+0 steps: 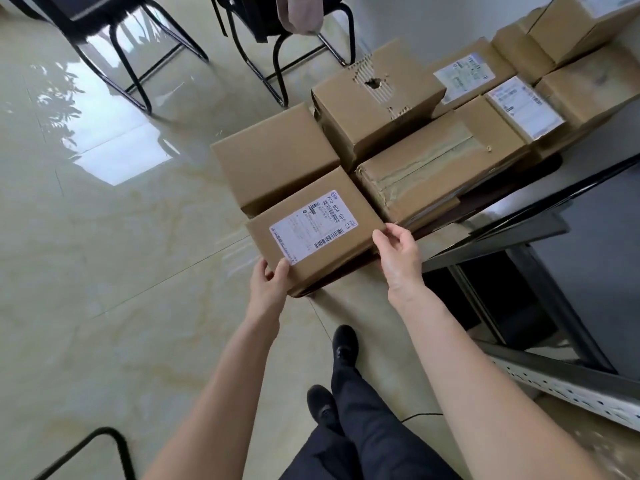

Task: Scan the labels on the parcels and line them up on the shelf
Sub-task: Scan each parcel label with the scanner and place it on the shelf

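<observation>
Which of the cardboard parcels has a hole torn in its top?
The parcel with the hole, sitting behind the labelled parcel held by both hands. Its top is ripped open around a dark hole; the others' tops are intact.

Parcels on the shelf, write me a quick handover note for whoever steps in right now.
Left hand: grips the near left corner of the labelled parcel, thumb on top.
Right hand: fingers pinch its right corner.
That parcel sits at the near end of the shelf, label up, its near edge overhanging.
Behind it: a plain box, a torn box and a taped box, with more labelled parcels further back.
No scanner is in view, so I cannot tell which labels are scanned.
Left: square this parcel into the row.
</observation>
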